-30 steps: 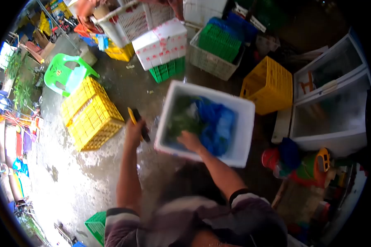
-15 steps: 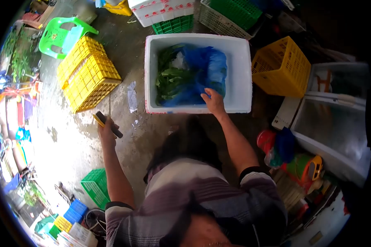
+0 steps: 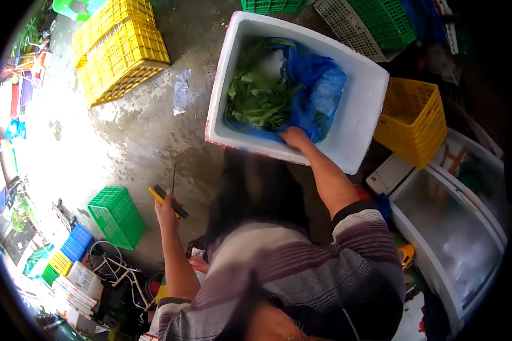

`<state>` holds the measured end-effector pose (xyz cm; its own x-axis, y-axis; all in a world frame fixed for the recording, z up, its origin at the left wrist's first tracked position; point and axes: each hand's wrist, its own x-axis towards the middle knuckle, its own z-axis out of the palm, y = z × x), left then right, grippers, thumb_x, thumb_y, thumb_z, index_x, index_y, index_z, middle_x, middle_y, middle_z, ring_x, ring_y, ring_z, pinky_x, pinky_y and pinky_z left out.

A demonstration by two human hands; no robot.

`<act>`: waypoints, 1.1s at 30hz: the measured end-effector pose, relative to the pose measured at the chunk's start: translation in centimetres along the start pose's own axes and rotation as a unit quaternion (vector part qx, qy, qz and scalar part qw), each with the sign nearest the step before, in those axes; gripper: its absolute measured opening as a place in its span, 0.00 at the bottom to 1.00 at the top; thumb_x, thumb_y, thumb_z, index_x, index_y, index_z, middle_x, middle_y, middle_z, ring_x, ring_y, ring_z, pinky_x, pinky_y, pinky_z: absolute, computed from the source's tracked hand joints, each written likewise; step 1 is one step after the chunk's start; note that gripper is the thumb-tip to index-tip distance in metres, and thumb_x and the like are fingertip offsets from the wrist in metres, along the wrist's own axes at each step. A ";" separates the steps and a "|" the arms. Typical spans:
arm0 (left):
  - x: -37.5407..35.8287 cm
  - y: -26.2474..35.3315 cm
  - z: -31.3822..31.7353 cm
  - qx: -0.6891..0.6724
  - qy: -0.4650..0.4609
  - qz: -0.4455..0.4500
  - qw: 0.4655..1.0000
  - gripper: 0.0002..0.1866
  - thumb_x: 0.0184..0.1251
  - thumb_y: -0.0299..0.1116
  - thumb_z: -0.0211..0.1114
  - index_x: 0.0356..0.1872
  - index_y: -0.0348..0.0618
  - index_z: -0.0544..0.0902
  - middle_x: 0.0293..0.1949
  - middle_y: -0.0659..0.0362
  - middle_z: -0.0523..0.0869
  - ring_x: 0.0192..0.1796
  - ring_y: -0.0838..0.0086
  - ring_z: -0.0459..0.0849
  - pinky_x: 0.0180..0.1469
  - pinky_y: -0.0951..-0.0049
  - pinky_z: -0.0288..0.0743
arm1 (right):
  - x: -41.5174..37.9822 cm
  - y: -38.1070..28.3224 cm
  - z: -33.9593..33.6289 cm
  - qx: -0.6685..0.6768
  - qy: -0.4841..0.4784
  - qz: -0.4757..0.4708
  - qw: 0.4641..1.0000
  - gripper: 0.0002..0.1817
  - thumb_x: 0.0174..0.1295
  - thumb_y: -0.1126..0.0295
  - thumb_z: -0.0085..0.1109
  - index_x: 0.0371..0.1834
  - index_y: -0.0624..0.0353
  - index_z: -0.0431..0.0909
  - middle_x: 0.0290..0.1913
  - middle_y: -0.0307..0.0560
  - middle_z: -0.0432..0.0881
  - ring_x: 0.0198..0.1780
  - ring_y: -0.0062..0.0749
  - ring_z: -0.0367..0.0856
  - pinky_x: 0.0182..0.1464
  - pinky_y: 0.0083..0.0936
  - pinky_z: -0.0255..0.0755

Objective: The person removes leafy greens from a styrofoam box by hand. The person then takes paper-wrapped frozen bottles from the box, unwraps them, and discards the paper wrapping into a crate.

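Note:
My right hand [image 3: 295, 137] is closed on the near edge of a blue plastic bag [image 3: 318, 85], just inside the front wall of a white foam box [image 3: 355, 136]. Leafy green vegetables [image 3: 259, 94] fill the left part of the bag, with a pale patch among them at the back. Off to the left and lower, my left hand [image 3: 166, 214] is wrapped around a black-and-yellow bar-shaped object [image 3: 168, 200]. A thin dark rod [image 3: 174, 177] sticks up beside it from the same hand; I cannot tell whether the two are one tool.
Yellow crates [image 3: 122, 54] stand at the upper left, and a green crate [image 3: 116, 217] at the lower left. Another yellow crate [image 3: 412, 119] sits right of the box, near a glass-topped chest [image 3: 446, 227]. Scrap paper [image 3: 181, 92] lies on the wet concrete floor.
The view has turned, so the box now appears slanted and further right. My right hand has closed on the bag's near edge. My left hand appears lower, holding the same object.

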<state>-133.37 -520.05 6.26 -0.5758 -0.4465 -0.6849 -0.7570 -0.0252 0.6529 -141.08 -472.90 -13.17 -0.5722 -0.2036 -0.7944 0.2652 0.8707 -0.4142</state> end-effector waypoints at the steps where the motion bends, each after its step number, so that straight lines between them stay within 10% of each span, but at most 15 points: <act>1: 0.1 -0.6 -0.3 -0.005 0.003 -0.017 1.000 0.09 0.73 0.35 0.63 0.37 0.42 0.74 0.26 0.60 0.77 0.23 0.73 0.80 0.27 0.71 0.77 | -0.4 0.9 -0.3 0.044 0.008 0.030 0.999 0.20 0.66 0.52 0.58 0.40 0.59 0.87 0.46 0.61 0.85 0.50 0.53 0.83 0.53 0.45 0.75; 6: 2.8 -3.0 -2.0 -0.012 -0.011 -0.049 0.999 0.09 0.73 0.35 0.64 0.38 0.43 0.74 0.28 0.60 0.78 0.23 0.72 0.80 0.26 0.69 0.78 | -1.3 -1.9 -8.2 0.246 0.210 0.061 0.944 0.21 0.62 0.53 0.65 0.49 0.58 0.85 0.48 0.58 0.86 0.47 0.52 0.84 0.51 0.44 0.75; 8: 3.2 -2.8 -1.9 -0.005 -0.014 -0.060 0.998 0.09 0.73 0.34 0.64 0.39 0.43 0.74 0.28 0.60 0.78 0.23 0.71 0.80 0.26 0.69 0.78 | 0.5 -2.5 -9.8 0.081 0.286 -0.020 0.955 0.33 0.59 0.53 0.69 0.63 0.61 0.76 0.60 0.61 0.80 0.59 0.53 0.80 0.61 0.44 0.71; 14: 3.8 -4.4 -2.4 -0.064 -0.021 -0.067 0.995 0.08 0.74 0.32 0.62 0.46 0.43 0.73 0.31 0.60 0.78 0.29 0.72 0.81 0.34 0.69 0.80 | 10.6 -0.4 -6.7 0.057 0.249 -0.098 0.962 0.57 0.52 0.48 0.73 0.77 0.69 0.52 0.76 0.68 0.57 0.78 0.58 0.56 0.78 0.41 0.53; 22: 2.8 -6.6 -0.8 -0.088 -0.028 -0.078 0.993 0.07 0.75 0.30 0.60 0.47 0.44 0.72 0.32 0.60 0.78 0.29 0.70 0.81 0.36 0.66 0.80 | 7.7 0.8 0.6 0.026 0.115 -0.129 0.985 0.60 0.47 0.45 0.74 0.78 0.67 0.51 0.71 0.70 0.66 0.72 0.63 0.64 0.77 0.58 0.49; 33: 1.6 -8.1 0.2 -0.102 -0.026 -0.102 0.989 0.08 0.75 0.31 0.61 0.47 0.44 0.72 0.31 0.59 0.78 0.29 0.69 0.82 0.36 0.67 0.80 | 11.7 1.8 3.6 0.023 0.166 -0.067 0.984 0.51 0.44 0.53 0.78 0.71 0.62 0.63 0.60 0.67 0.78 0.65 0.62 0.73 0.66 0.47 0.68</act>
<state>-128.19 -520.40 -0.15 -0.4373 -0.3670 -0.8210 -0.7835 -0.2927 0.5482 -144.49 -475.35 -24.83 -0.8244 -0.1513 -0.5455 0.2004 0.8232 -0.5312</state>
